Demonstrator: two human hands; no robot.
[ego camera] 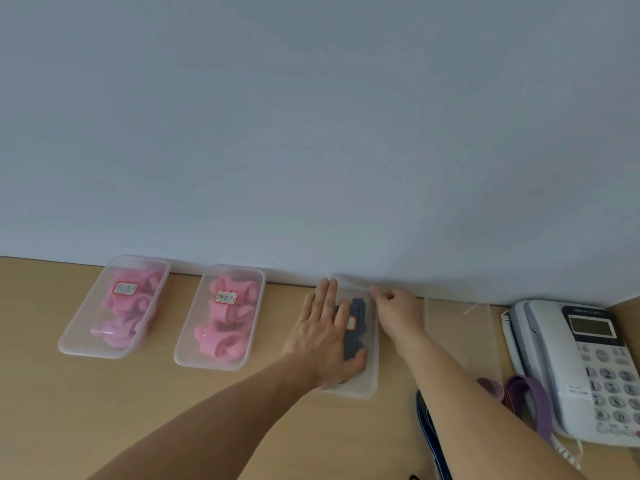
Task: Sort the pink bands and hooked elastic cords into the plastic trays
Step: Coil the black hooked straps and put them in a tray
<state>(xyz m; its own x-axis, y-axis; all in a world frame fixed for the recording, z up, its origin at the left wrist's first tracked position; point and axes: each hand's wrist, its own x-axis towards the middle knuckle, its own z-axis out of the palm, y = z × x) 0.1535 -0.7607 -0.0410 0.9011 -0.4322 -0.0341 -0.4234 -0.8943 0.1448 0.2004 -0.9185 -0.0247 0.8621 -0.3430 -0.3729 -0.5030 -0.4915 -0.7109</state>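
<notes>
A: What is seen at the left of the table (207, 410)?

B: A first tray (81, 344) of clear plastic is set against the wall. It is filled with pink bands (138, 308) and covered by a lid with a red-edged label (125, 289). Just to its right, apart from it, a second tray (185, 356) is placed. It is also packed with pink bands (225, 329) and labelled (227, 297) in the same way.

A: And in the middle?

B: A third tray (363, 384) is found there, near the wall, with dark cords (358, 306) inside. Their hooks cannot be made out. The left hand (322, 337) is laid flat on its lid, fingers straight and together, thumb spread toward the near end. Nothing is gripped by it; the lid is only pressed.

A: How is the other hand held?

B: The right hand (398, 311) is placed at the far right corner of that tray, fingers curled in, fingertips at the lid's edge. Whether the edge is actually pinched cannot be told, since that part is blurred.

A: What is seen further right?

B: A clear plastic piece (464, 336) is seen beside the right forearm. A blue striped strap (429, 436) is partly hidden under that arm. A purple band (540, 400) is laid beside a white telephone (585, 358).
</notes>
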